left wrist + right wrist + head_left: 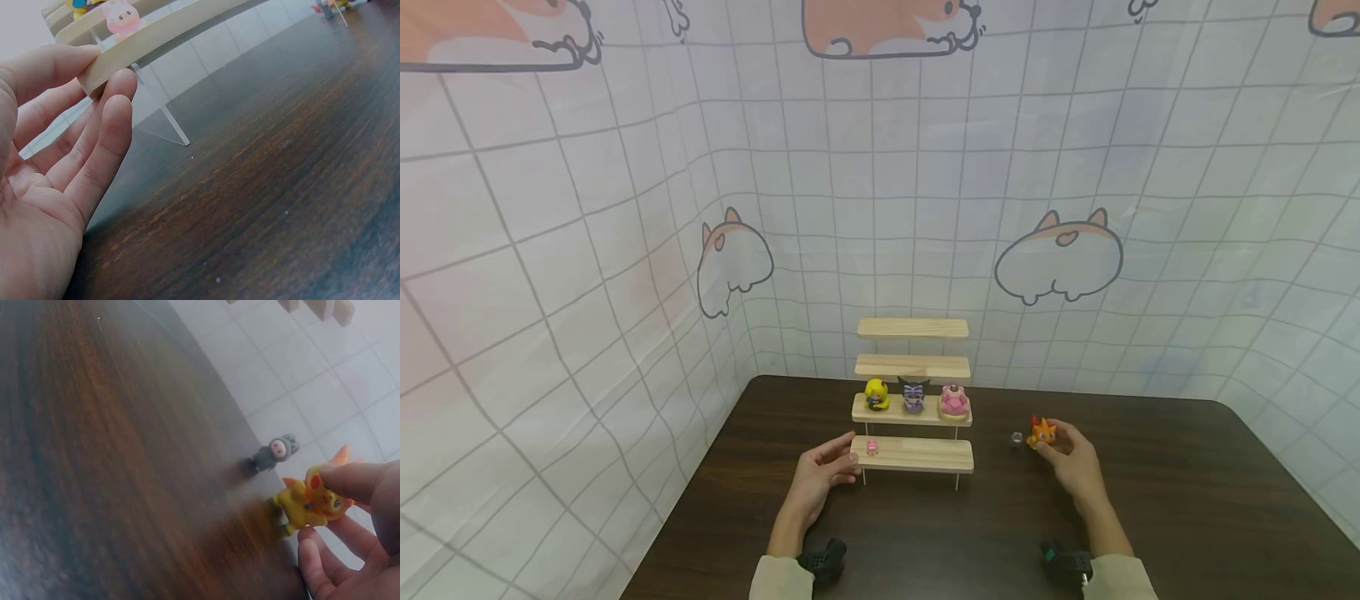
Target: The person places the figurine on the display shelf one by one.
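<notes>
A tiered wooden display stand [917, 454] stands on the table, with clear supports under its boards. My left hand [822, 477] pinches the left end of its lowest board, thumb on top and fingers below, close to a small pink figurine [122, 19]. To the right of the stand, my right hand [1075, 460] holds a yellow and orange figurine [309, 497] with pointed ears between thumb and fingers, low over the table. Beside it stands a small grey figurine [270, 454] with a pale face.
On the second board from the bottom sit a yellow figurine [876, 394], a purple and black figurine [913, 397] and a pink figurine [954, 402]. The dark wooden table [1165, 483] reaches back to a white gridded cloth [910, 208] with cartoon dogs.
</notes>
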`<state>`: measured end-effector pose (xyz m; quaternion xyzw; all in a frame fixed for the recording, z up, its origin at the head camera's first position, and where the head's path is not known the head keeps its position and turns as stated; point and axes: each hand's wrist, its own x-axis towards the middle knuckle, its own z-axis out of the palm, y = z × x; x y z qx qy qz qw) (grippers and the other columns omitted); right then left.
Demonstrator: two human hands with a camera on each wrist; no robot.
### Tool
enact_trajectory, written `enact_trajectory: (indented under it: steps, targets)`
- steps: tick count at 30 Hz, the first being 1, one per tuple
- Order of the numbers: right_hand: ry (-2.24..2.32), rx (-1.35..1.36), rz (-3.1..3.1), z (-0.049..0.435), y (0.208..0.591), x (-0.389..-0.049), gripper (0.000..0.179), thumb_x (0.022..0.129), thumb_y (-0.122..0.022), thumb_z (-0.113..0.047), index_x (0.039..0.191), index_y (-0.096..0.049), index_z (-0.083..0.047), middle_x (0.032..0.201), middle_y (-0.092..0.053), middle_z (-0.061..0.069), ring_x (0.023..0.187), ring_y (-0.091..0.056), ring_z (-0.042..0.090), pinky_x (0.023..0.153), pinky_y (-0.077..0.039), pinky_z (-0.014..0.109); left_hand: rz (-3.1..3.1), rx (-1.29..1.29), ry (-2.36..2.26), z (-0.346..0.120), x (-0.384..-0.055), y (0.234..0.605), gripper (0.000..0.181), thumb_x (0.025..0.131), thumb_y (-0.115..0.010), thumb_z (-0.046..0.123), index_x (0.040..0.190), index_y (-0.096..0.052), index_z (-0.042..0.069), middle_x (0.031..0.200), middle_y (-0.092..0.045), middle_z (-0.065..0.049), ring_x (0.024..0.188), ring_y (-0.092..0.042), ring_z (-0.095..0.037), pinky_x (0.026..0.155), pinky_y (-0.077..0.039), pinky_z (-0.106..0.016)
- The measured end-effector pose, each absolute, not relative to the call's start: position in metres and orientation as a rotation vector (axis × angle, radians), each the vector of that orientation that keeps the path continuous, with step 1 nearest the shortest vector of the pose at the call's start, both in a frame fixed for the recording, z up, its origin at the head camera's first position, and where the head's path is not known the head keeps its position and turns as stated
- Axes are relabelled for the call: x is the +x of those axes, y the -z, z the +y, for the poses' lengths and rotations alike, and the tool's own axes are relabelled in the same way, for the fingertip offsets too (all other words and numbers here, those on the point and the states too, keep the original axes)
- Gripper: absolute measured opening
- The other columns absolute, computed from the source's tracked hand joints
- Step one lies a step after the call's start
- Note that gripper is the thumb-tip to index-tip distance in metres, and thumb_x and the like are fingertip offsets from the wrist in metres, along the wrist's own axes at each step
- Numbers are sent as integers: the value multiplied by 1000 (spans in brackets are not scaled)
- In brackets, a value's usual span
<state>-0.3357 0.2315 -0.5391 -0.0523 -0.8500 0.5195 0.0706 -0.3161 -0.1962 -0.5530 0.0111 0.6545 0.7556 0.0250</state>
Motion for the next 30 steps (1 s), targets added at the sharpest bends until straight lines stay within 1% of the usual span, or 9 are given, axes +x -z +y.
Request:
enact_trajectory:
  steps: [7,11,14,16,19,23,25,27,30]
  targets:
    - [-1561,-153,-2551,236,537,-336,52,100,-68,-16,146,-49,-4,140,-55,28,121,-59,40,82,-48,26,2016,34,-2346,-196,-316,552,51,94,-73,8,143,-58,-1,105,-70,-5,82,-73,-15,73,-62,-27]
    - [-1570,-145,-2543,239,535,-335,53,100,-68,-19,147,-49,-5,143,-53,27,124,-59,42,88,-51,31,2015,31,-2346,-196,-316,552,52,94,-73,8,143,-58,0,105,-70,-4,81,-73,-14,74,-62,-27]
    - [-1582,-141,-2529,242,532,-334,54,100,-68,-21,148,-49,-5,144,-53,26,125,-58,42,94,-51,38,2018,34,-2345,-196,-316,553,52,94,-74,9,143,-58,0,105,-71,-4,82,-73,-14,74,-62,-27]
    - [-1578,-137,-2528,243,529,-333,54,100,-68,-23,148,-48,-6,144,-53,26,126,-58,42,96,-50,40,2017,31,-2346,-196,-316,553,53,94,-74,8,143,-58,0,106,-71,-5,82,-73,-15,74,-62,-28]
    - [-1558,-115,-2518,245,523,-333,54,100,-69,-24,147,-50,-5,143,-54,26,123,-60,42,92,-51,36,2018,30,-2345,-196,-316,554,53,93,-74,9,143,-58,1,106,-71,-5,82,-73,-15,73,-62,-28]
    - [-1529,-78,-2510,247,515,-332,55,99,-70,-27,145,-53,-5,141,-56,25,121,-60,40,83,-49,27,2021,27,-2342,-196,-316,554,53,93,-74,9,143,-58,1,107,-71,-5,82,-73,-15,74,-62,-28]
    - [-1537,-62,-2516,247,510,-331,58,98,-71,-32,146,-53,-6,142,-54,24,124,-58,39,83,-49,26,2022,26,-2342,-196,-316,554,53,93,-74,9,143,-58,1,106,-71,-5,82,-73,-15,73,-62,-27]
    - [-1558,-47,-2526,247,505,-330,62,97,-72,-39,147,-52,-8,145,-52,23,128,-55,39,86,-49,29,2023,24,-2340,-196,-316,554,53,93,-74,9,143,-58,1,106,-71,-5,82,-73,-15,73,-62,-27]
    - [-1581,-15,-2528,246,498,-328,68,94,-73,-45,148,-52,-10,148,-51,23,132,-53,40,93,-51,38,2025,28,-2337,-196,-317,554,54,93,-74,9,144,-57,1,106,-71,-5,82,-73,-14,73,-62,-27]
